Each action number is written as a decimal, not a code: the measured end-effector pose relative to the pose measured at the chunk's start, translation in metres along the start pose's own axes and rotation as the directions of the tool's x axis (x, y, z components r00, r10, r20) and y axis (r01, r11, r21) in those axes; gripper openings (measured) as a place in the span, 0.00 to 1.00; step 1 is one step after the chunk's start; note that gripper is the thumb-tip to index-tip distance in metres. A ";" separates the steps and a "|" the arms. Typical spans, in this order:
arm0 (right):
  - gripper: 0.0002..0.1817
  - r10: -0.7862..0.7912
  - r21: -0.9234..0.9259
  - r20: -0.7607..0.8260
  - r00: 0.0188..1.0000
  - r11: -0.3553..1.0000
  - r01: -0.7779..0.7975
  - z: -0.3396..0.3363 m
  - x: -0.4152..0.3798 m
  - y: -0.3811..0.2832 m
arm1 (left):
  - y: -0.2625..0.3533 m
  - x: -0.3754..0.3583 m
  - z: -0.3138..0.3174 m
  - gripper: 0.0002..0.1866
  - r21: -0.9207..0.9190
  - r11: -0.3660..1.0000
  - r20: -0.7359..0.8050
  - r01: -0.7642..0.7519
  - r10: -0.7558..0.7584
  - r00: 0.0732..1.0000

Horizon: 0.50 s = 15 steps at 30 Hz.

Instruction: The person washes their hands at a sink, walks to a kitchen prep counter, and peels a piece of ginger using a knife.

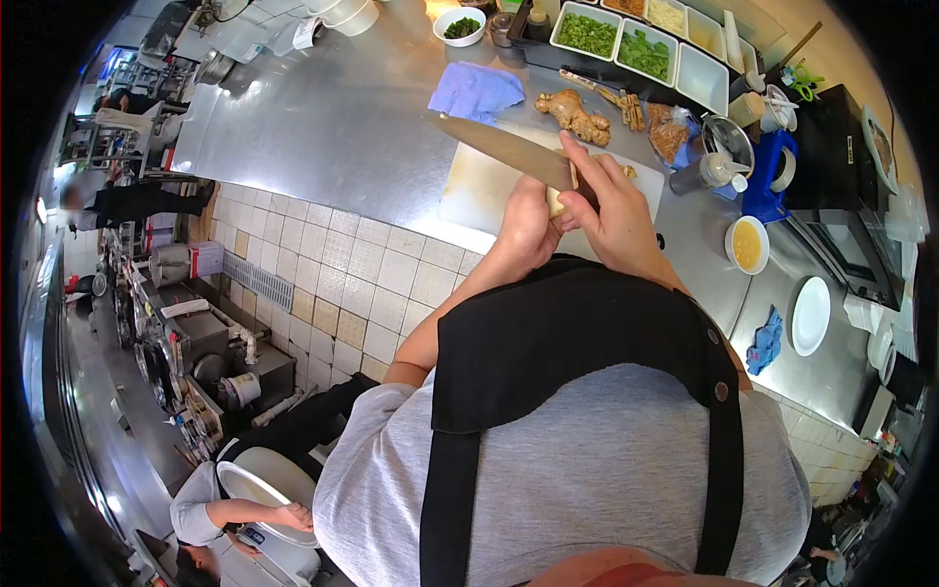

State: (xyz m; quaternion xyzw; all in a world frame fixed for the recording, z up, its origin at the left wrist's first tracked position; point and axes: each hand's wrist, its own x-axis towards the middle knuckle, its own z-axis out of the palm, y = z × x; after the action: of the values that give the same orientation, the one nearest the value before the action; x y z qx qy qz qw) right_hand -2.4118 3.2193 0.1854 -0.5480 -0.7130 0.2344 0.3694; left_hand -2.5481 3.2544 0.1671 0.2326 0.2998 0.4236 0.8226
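Observation:
In the head view, a large kitchen knife (509,149) points up and to the left over the white cutting board (474,191). My right hand (623,217) is closed around the knife near its heel; the handle is hidden by the fingers. My left hand (528,223) grips a pale yellow piece that looks like peeled ginger (556,203), mostly covered by both hands. The blade's heel lies close against this piece. Beyond the board sits a large unpeeled ginger root (575,115), and a few pale bits (626,170) lie by my right fingers.
A purple cloth (476,92) lies beyond the board. Containers of chopped greens (587,35) line the back. A squeeze bottle (700,173), a bowl of yellow liquid (747,245) and a white plate (811,316) stand to the right. Another person (201,504) holds a white tub behind me at left.

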 end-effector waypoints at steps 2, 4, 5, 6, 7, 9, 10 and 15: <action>0.35 -0.011 0.033 0.016 1.000 0.999 0.010 -0.005 0.000 -0.001 | -0.003 0.000 -0.007 0.23 0.047 0.999 0.050 -0.008 0.005 0.999; 0.36 -0.034 0.033 0.012 0.999 0.999 0.033 -0.006 -0.002 0.000 | 0.000 0.000 -0.003 0.26 0.104 0.994 -0.009 -0.032 0.033 0.999; 0.36 -0.051 0.016 0.002 0.999 0.999 0.051 -0.005 -0.004 0.001 | -0.001 0.002 -0.005 0.26 0.090 0.995 -0.001 -0.047 0.048 0.999; 0.36 -0.070 0.000 -0.007 0.998 0.998 0.070 -0.004 -0.005 0.001 | -0.001 0.005 -0.007 0.26 0.077 0.995 0.005 -0.063 0.063 0.998; 0.36 -0.061 0.002 -0.006 0.998 0.998 0.061 -0.004 -0.005 0.001 | -0.001 0.006 -0.009 0.26 0.063 0.995 0.010 -0.080 0.079 0.997; 0.37 -0.036 0.007 0.004 0.999 0.999 0.036 -0.005 -0.005 0.001 | 0.001 0.003 -0.007 0.26 0.095 0.992 0.031 -0.084 0.082 0.996; 0.37 -0.021 0.008 0.014 1.000 1.000 0.021 -0.005 -0.005 0.001 | 0.002 0.002 -0.004 0.25 0.111 0.990 0.042 -0.086 0.081 0.996; 0.32 -0.034 -0.043 -0.035 0.999 0.999 0.032 -0.003 -0.004 0.000 | 0.001 -0.002 0.005 0.23 0.107 0.992 -0.008 -0.059 0.060 0.998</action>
State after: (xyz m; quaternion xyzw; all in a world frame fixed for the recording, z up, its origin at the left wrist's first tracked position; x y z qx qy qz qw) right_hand -2.4089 3.2147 0.1864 -0.5478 -0.7200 0.2033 0.3743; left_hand -2.5458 3.2522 0.1719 0.2827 0.3194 0.4327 0.7942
